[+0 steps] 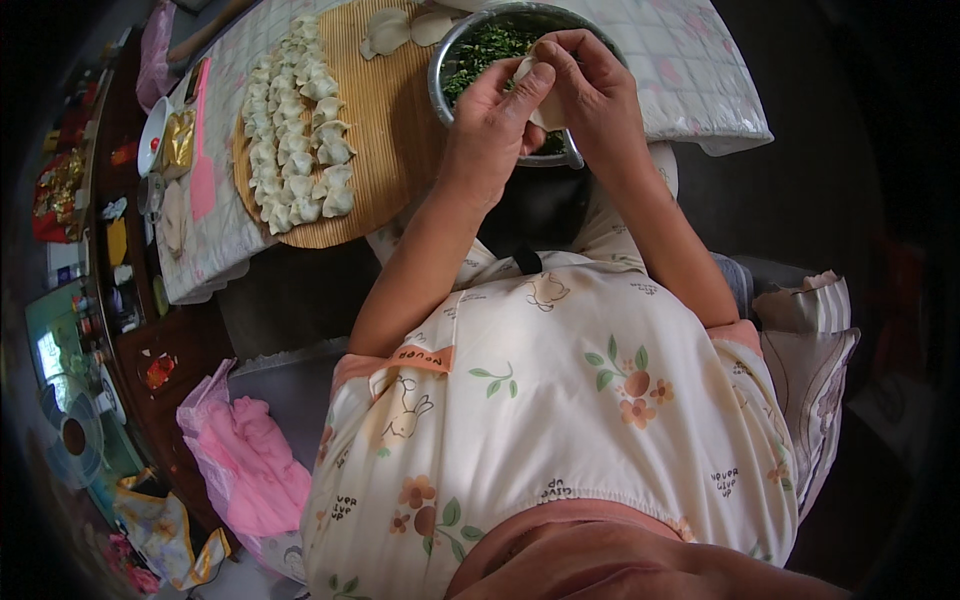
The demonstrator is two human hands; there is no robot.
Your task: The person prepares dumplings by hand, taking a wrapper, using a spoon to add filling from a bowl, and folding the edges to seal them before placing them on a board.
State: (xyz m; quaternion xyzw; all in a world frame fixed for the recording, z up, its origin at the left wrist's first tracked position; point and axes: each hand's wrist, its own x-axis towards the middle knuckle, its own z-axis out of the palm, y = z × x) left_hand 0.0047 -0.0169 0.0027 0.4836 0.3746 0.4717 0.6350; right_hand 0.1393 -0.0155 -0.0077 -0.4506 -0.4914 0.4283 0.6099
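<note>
A pale dough wrapper is pinched between my left hand and my right hand. Both hands are over a metal bowl that holds a chopped green filling. Whether there is filling inside the wrapper cannot be seen. Left of the bowl lies a round ridged wooden board. Rows of folded dumplings cover its left part, and several flat dough wrappers lie near its far edge, partly overlapping.
A pink spatula, a gold packet, a white bowl and a clear glass are on the quilted tablecloth, left of the board. Pink cloth lies lower left. A fan is at far left.
</note>
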